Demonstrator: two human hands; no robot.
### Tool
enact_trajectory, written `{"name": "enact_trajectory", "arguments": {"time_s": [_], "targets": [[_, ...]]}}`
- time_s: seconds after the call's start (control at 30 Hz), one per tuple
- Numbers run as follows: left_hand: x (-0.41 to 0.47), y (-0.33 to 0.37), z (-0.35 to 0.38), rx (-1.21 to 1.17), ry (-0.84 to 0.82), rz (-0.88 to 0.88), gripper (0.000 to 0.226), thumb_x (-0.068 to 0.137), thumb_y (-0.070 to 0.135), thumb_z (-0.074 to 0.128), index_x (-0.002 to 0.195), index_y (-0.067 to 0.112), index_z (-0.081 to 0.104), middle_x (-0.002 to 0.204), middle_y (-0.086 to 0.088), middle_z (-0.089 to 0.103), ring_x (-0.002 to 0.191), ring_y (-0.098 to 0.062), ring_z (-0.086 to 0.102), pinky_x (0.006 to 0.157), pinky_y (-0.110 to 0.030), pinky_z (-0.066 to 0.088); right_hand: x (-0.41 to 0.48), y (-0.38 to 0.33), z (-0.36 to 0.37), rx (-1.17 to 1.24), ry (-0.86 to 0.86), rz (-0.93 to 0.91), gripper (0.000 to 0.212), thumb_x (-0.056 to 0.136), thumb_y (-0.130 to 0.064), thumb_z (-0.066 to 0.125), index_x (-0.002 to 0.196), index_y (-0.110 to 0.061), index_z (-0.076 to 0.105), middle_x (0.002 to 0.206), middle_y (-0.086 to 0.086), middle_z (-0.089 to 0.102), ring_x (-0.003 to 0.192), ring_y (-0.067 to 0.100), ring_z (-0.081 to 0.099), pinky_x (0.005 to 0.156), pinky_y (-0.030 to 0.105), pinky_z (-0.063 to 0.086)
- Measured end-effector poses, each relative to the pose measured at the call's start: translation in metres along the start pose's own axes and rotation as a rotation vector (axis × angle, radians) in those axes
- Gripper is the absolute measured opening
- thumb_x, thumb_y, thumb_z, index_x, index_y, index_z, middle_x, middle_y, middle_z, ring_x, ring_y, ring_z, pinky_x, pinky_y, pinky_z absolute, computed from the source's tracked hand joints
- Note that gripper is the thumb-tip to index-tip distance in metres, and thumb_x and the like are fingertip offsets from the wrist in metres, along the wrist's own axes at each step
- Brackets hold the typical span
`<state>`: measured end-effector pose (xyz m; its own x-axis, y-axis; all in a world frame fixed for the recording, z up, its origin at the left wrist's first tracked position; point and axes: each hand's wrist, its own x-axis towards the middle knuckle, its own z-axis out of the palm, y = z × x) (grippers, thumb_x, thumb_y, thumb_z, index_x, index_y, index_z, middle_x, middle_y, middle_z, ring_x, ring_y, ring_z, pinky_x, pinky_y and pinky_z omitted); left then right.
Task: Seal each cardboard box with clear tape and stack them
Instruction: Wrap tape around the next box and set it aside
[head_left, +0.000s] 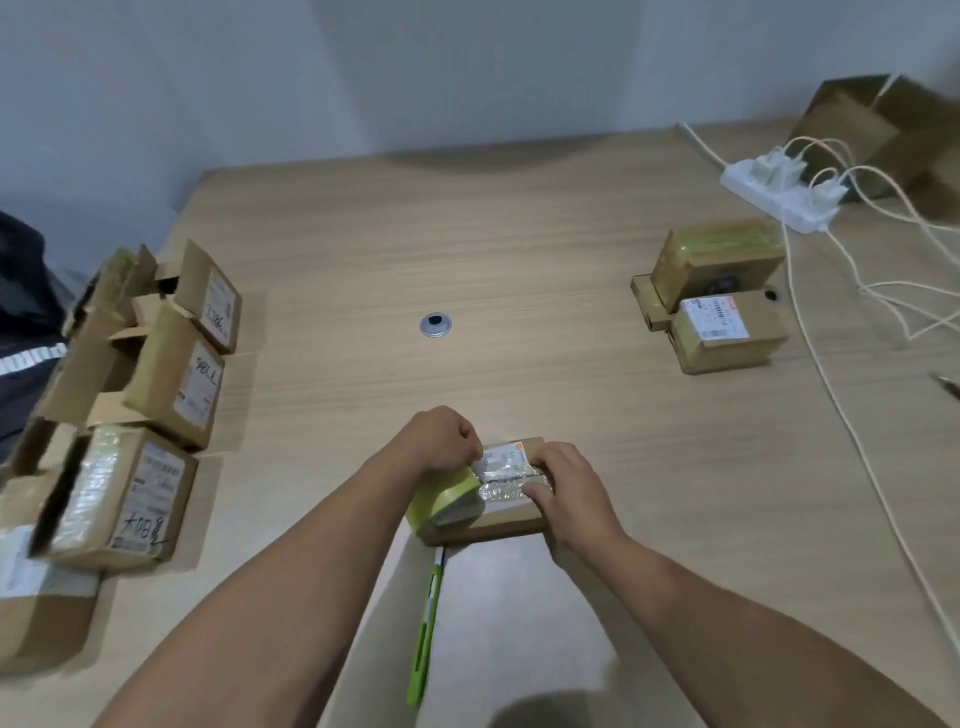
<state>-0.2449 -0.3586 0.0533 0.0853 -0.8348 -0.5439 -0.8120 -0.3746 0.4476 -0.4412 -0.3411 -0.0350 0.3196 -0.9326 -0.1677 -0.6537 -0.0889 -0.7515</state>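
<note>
Cardboard box (493, 526) lies near-centre on the worktop (519, 260). Your left hand (441, 439) has its fingers grasping the tape roll (441, 498) at the box's left end. Your right hand (571, 488) presses clear tape (506, 489) onto the top, fingers released.

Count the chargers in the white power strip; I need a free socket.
2. On the power strip, the far charger stands toward its far end, the near charger toward its near end. None seems hidden.

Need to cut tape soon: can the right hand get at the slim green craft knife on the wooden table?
Probably yes: the green craft knife lies uncovered, nearer the person than the small cardboard box. The right hand presses clear tape onto that box, so it must lift off first.
</note>
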Motion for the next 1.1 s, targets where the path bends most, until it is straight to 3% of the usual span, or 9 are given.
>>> {"name": "enact_trajectory", "arguments": {"time_s": [0.13,0.23,0.4,0.5,0.6,0.8,0.9,1.0,1.1], "targets": [[0.014,0.027,0.012,0.090,-0.071,0.003,0.021,0.092,0.016,0.057,0.089,0.016,0.078,0.102,-0.003,0.075,0.100,-0.021,0.065,0.082,-0.031,0.052,0.001,0.006,-0.006,0.099,0.009,0.019,0.027,0.091,-0.009,0.068,0.101,-0.030,0.056,0.107,-0.020,0.049,0.099,0.005,0.049,0.080,0.001,0.032],[0.027,0.046,0.021,0.164,-0.136,0.006,0.020,0.091,0.019,0.060,0.077,0.022,0.074,0.091,-0.001,0.073,0.095,-0.022,0.065,0.078,-0.033,0.053,0.001,0.014,-0.004,0.183,0.021,0.067,0.032,0.092,-0.009,0.068,0.103,-0.036,0.054,0.110,-0.022,0.052,0.096,-0.002,0.051,0.079,0.003,0.035],[0.043,0.068,0.033,0.234,-0.247,-0.004,0.014,0.084,0.018,0.070,0.093,0.015,0.080,0.097,-0.004,0.074,0.097,-0.022,0.066,0.085,-0.033,0.053,-0.001,0.031,0.003,0.485,0.008,0.319,0.029,0.083,-0.029,0.077,0.098,-0.047,0.059,0.104,-0.021,0.065,0.100,0.004,0.065,0.085,0.033,0.055],[0.047,0.080,0.036,0.285,-0.311,0.004,0.020,0.086,0.020,0.070,0.102,0.011,0.079,0.098,-0.004,0.070,0.093,-0.020,0.061,0.081,-0.028,0.048,-0.002,0.042,0.002,0.593,0.006,0.375,0.023,0.082,-0.043,0.074,0.104,-0.043,0.067,0.105,-0.019,0.070,0.105,0.003,0.065,0.094,0.039,0.055],[0.049,0.090,0.038,0.380,-0.345,-0.019,0.030,0.090,0.027,0.068,0.114,0.011,0.076,0.120,-0.007,0.068,0.112,-0.023,0.061,0.093,-0.030,0.047,-0.003,0.047,-0.002,0.692,-0.012,0.369,0.014,0.092,-0.036,0.066,0.103,-0.039,0.073,0.107,-0.015,0.072,0.106,0.006,0.066,0.099,0.042,0.054],[0.058,0.094,0.048,0.442,-0.338,-0.101,0.037,0.086,0.031,0.075,0.112,0.006,0.074,0.118,-0.012,0.067,0.113,-0.026,0.064,0.091,-0.032,0.051,-0.004,0.055,-0.007,0.959,-0.053,0.510,0.033,0.101,-0.035,0.051,0.095,-0.016,0.078,0.099,0.006,0.075,0.105,0.022,0.069,0.104,0.044,0.052],[0.063,0.093,0.051,0.432,-0.332,-0.141,0.032,0.083,0.029,0.077,0.103,0.004,0.075,0.112,-0.013,0.068,0.104,-0.026,0.066,0.087,-0.033,0.053,0.001,0.052,-0.009,0.873,-0.071,0.503,0.048,0.085,-0.066,0.056,0.083,-0.021,0.075,0.092,0.005,0.073,0.100,0.020,0.070,0.097,0.042,0.056],[0.066,0.090,0.054,0.458,-0.331,-0.136,0.024,0.081,0.031,0.078,0.091,0.009,0.074,0.095,-0.009,0.064,0.085,-0.022,0.060,0.072,-0.029,0.048,0.007,0.050,-0.005,0.702,-0.073,0.470,0.047,0.073,-0.067,0.056,0.082,-0.023,0.070,0.086,0.003,0.070,0.092,0.024,0.068,0.095,0.056,0.054],[0.067,0.088,0.055,0.474,-0.306,-0.128,0.027,0.085,0.032,0.075,0.096,0.008,0.075,0.092,-0.006,0.063,0.084,-0.020,0.058,0.068,-0.028,0.044,0.010,0.050,-0.003,0.658,-0.065,0.487,0.045,0.072,-0.065,0.053,0.082,-0.024,0.069,0.087,0.001,0.072,0.097,0.031,0.069,0.093,0.057,0.055]]}}
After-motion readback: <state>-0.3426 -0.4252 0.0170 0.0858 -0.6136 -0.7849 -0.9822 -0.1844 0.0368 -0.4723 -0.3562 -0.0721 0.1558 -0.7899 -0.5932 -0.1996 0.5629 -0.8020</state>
